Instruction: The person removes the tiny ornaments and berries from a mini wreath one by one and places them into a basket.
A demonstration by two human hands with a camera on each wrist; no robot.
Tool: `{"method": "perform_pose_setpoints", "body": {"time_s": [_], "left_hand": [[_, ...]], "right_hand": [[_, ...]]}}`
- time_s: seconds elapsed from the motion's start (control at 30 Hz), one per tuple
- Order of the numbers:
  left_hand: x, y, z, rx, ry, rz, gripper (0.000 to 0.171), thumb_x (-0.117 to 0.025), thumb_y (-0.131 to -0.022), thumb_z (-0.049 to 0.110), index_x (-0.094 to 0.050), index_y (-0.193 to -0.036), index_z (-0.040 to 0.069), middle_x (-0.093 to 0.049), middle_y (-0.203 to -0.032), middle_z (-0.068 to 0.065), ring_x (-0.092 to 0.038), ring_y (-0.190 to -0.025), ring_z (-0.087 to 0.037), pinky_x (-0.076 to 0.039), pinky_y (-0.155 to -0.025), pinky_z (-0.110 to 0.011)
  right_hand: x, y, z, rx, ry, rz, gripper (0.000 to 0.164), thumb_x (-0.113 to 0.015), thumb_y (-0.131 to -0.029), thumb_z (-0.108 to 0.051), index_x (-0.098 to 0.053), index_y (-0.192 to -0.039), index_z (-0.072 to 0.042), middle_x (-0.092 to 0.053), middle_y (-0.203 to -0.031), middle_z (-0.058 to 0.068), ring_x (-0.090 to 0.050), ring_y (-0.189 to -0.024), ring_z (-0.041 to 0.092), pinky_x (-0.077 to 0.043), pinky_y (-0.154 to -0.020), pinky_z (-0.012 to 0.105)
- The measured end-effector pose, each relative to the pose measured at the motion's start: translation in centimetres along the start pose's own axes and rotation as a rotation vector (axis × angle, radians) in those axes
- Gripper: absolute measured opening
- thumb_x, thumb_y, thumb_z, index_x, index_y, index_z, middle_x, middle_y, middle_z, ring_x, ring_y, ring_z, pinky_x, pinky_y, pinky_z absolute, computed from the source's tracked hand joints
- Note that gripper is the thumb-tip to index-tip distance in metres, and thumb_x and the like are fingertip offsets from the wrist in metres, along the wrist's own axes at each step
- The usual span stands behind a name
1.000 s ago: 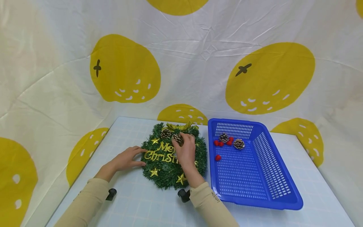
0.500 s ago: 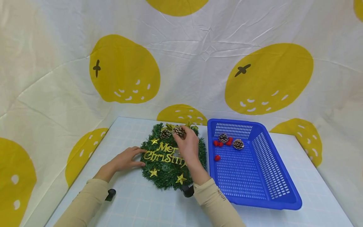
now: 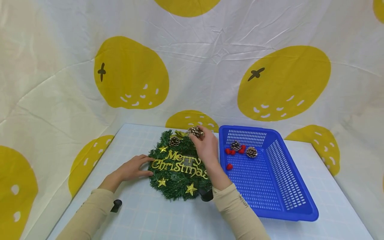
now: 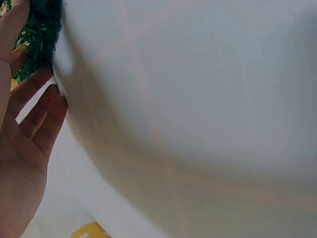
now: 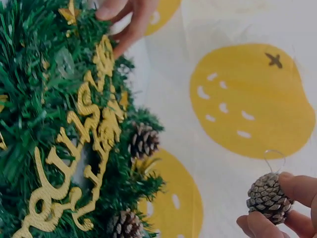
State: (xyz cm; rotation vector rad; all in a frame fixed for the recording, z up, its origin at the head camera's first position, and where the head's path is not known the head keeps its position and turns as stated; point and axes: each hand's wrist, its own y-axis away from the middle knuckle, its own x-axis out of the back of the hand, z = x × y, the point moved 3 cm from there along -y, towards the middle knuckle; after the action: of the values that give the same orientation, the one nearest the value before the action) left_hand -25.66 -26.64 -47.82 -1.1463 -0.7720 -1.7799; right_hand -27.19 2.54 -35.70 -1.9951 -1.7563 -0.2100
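A green Christmas wreath (image 3: 177, 185) with gold "Merry Christmas" lettering (image 3: 180, 163) and gold stars (image 3: 191, 189) lies on the table. My left hand (image 3: 135, 167) touches its left edge with extended fingers, also seen in the left wrist view. Above the wreath's upper right, my right hand (image 3: 207, 146) pinches a pine cone (image 5: 269, 198) between thumb and fingers. A thin wire loop (image 5: 274, 159) sticks up from that cone. Another pine cone (image 3: 174, 141) sits at the wreath's top left. In the right wrist view, two pine cones (image 5: 143, 141) show on the wreath.
To the right stands a blue plastic basket (image 3: 270, 213). Two pine cones (image 3: 251, 152) and several red berries (image 3: 229, 166) lie in it. A white curtain (image 3: 207, 86) with yellow fruit prints hangs behind the table (image 3: 162, 220).
My right hand has lifted the pine cone away from the wreath's middle, up and to the right, uncovering the lettering. My left hand stays in place.
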Motion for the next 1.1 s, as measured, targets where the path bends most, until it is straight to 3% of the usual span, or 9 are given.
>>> {"method": "perform_pose_setpoints", "body": {"time_s": [0.63, 1.1], "left_hand": [[-0.1, 0.0, -0.2, -0.004, -0.004, -0.004, 0.068, -0.057, -0.080, 0.060, -0.048, -0.133, 0.019, -0.047, -0.132, -0.011, -0.043, -0.122, -0.035, -0.036, -0.098, -0.054], [-0.1, 0.0, -0.1, -0.006, -0.009, -0.006, 0.067, -0.057, -0.080, 0.060, -0.049, -0.133, 0.019, -0.047, -0.132, -0.011, -0.043, -0.121, -0.035, -0.037, -0.098, -0.054]], "right_hand": [[4.1, -2.1, 1.4, 0.001, 0.075, 0.031, 0.051, -0.066, -0.085, -0.030, -0.052, -0.131, -0.013, -0.055, -0.129, 0.011, -0.060, -0.110, 0.027, -0.053, -0.083, 0.037], [8.3, -4.5, 4.6, -0.132, 0.140, 0.090, 0.052, -0.064, -0.086, -0.031, -0.050, -0.133, -0.016, -0.052, -0.133, 0.011, -0.056, -0.115, 0.029, -0.050, -0.087, 0.044]]}}
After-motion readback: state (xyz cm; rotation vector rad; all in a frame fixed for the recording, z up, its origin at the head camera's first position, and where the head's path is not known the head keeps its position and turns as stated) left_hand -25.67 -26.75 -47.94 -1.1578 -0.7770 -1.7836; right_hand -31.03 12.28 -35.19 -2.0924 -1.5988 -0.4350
